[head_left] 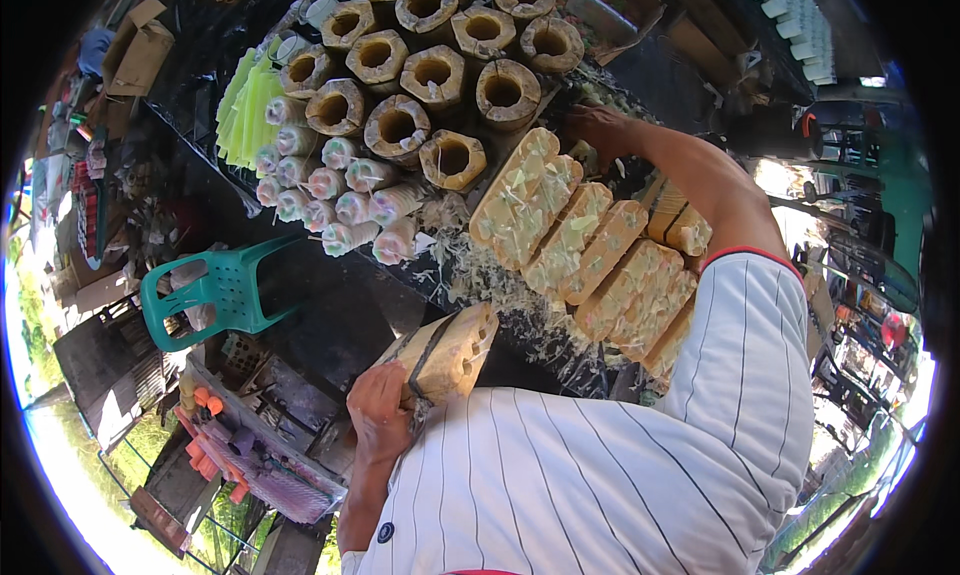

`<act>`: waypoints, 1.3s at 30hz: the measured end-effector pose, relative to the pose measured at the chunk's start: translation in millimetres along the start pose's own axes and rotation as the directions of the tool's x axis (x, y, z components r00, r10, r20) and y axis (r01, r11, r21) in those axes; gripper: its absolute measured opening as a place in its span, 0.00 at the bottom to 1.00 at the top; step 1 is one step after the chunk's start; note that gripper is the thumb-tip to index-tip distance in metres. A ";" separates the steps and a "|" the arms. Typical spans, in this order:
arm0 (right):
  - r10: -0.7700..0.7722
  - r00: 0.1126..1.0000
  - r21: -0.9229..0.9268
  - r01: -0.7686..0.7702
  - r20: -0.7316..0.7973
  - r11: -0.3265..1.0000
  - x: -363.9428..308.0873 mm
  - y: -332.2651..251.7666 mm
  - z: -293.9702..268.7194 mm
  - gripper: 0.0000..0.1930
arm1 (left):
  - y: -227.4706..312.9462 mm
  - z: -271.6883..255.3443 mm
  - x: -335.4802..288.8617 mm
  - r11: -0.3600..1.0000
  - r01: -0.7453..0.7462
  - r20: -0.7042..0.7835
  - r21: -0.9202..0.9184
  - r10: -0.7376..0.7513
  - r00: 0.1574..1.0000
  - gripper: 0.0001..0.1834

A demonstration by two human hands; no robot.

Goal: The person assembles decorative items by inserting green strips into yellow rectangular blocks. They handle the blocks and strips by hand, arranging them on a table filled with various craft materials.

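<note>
My left hand [380,405] is closed round the near end of a yellowish block mould [455,355], held tilted against my striped shirt. Dark bands bind this mould, and holes show in its end face. My right hand [598,133] reaches across the table, beyond a row of similar blocks [560,235] whose tops are covered with pale scraps. Shadow and the scraps blur its fingers, so what it touches cannot be made out. Hexagonal moulds [432,73] with round holes stand upright left of that hand.
Wrapped pale rolls [350,207] and yellow-green sticks [250,110] stand at the table's left. Pale shavings [465,265] litter the dark tabletop. A green plastic chair [215,290] stands to the left, near a crate of pink and orange pieces [255,465]. A cardboard box [138,50] is at the far left.
</note>
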State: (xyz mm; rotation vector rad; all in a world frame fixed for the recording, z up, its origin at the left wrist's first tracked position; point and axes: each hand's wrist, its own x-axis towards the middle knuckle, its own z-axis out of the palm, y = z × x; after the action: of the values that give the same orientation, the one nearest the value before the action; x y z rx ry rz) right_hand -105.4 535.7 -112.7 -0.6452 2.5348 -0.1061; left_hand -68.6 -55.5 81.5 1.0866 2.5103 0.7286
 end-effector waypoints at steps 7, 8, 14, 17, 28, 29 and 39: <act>0.145 0.983 0.176 -0.164 0.116 0.971 -52.2 1.8 42.6 0.22 | 0.4 6.6 -3.5 1.000 -0.003 0.003 -0.018 0.003 1.000 0.21; 0.157 0.980 0.170 -0.177 0.125 0.969 -57.4 2.6 47.4 0.21 | 0.8 9.1 -0.5 0.999 -0.024 0.011 -0.039 0.025 1.000 0.21; 0.549 0.830 0.437 -0.532 0.098 0.725 -31.9 -24.8 -9.1 0.32 | 16.9 25.5 25.5 0.985 -0.170 0.087 -0.026 0.172 0.981 0.22; 0.416 0.900 0.267 -0.372 -0.131 0.889 -29.4 -25.5 60.5 0.35 | 27.5 26.4 48.6 0.958 -0.281 0.116 -0.061 0.286 0.951 0.23; 0.848 0.528 0.423 -0.760 -0.043 0.494 -23.3 20.5 15.1 0.40 | 28.6 51.2 67.7 0.923 -0.376 0.148 -0.080 0.384 0.912 0.30; 0.861 0.508 0.433 -0.771 -0.026 0.467 -19.1 20.5 15.4 0.40 | 28.4 51.3 67.9 0.925 -0.371 0.156 -0.079 0.379 0.912 0.30; 0.930 0.365 0.451 -0.824 -0.038 0.342 -11.2 10.4 35.7 0.35 | 11.8 67.6 77.1 0.900 -0.413 0.162 -0.136 0.432 0.887 0.32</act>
State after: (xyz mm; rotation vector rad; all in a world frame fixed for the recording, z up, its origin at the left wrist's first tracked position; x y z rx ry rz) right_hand -83.5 551.8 -140.3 1.0698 2.6456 -0.2750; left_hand -81.5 30.8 26.5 1.6110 2.0740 0.8053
